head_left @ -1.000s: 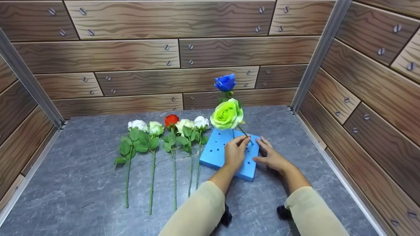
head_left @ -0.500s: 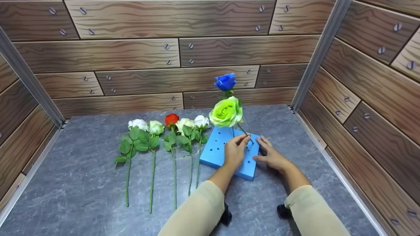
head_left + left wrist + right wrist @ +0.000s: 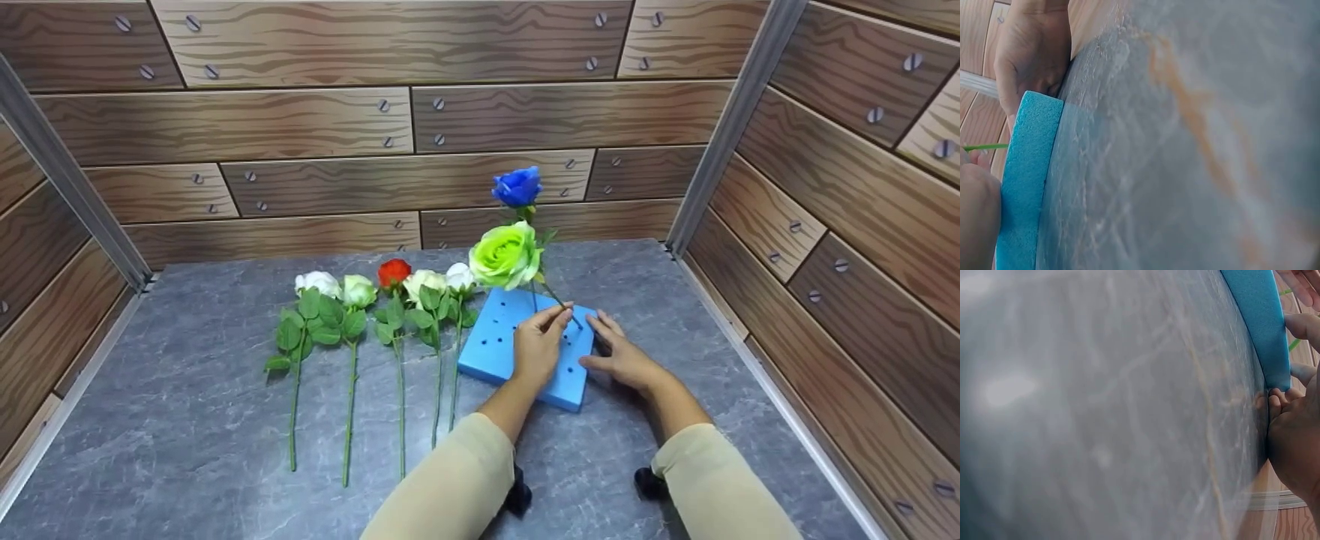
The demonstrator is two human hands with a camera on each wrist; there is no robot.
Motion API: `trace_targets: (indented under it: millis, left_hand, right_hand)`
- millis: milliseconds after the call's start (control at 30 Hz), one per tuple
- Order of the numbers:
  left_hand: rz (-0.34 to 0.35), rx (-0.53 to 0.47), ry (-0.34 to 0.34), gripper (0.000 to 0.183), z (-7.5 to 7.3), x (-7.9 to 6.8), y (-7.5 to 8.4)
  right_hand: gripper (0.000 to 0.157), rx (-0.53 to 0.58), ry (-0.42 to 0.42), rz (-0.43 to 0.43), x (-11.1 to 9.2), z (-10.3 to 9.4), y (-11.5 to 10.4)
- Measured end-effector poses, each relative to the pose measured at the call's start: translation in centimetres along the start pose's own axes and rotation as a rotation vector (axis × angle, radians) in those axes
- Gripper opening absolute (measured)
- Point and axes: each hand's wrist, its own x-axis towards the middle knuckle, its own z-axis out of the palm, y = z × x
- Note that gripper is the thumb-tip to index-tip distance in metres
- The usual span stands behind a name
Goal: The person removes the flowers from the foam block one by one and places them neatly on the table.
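Observation:
My left hand (image 3: pixel 536 345) pinches the stem of a lime-green rose (image 3: pixel 504 255) over the blue foam block (image 3: pixel 480 360), which has rows of small holes. The stem slants, with its lower end at the block's top surface near the right side. My right hand (image 3: pixel 626 360) rests against the block's right edge, thumb and fingers spread along it. In the right wrist view, its lower fingers (image 3: pixel 1278 402) tuck against the block's corner near the table. A blue rose (image 3: pixel 517 186) stands upright behind the green one, its stem going down to the block.
Several roses lie in a row left of the block: a white rose (image 3: pixel 318 283), a pale green rose (image 3: pixel 359 290), a red rose (image 3: pixel 394 273), a cream rose (image 3: pixel 424 286) and another white rose (image 3: pixel 460 277). Wood-patterned walls (image 3: pixel 300 124) enclose the grey table (image 3: pixel 187 420).
The green rose's head has tilted slightly to the left, while the left hand keeps its pinch on the stem. The right hand stays at the block's edge.

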Motion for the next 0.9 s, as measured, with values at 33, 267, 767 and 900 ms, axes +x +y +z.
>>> trace_targets:
  millis: [33, 267, 767, 900]
  left_hand:
    - [-0.004, 0.006, 0.001, 0.027, 0.1, 0.0, 0.0]
    - [-0.045, -0.002, -0.006, 0.028, 0.3, 0.0, 0.1]
    - [-0.092, -0.089, -0.048, 0.033, -0.3, 0.0, 1.4]
    - [-0.119, -0.154, -0.08, 0.03, -0.9, -0.7, 2.3]
  right_hand:
    - [0.099, 0.004, 0.003, 0.003, 0.0, 0.0, 0.0]
    - [0.098, 0.027, 0.015, 0.009, -0.5, -0.2, 0.1]
    - [0.102, 0.034, 0.02, 0.039, -0.4, -0.2, 0.1]
    - [0.102, 0.026, 0.003, 0.046, -0.1, 0.0, 0.0]
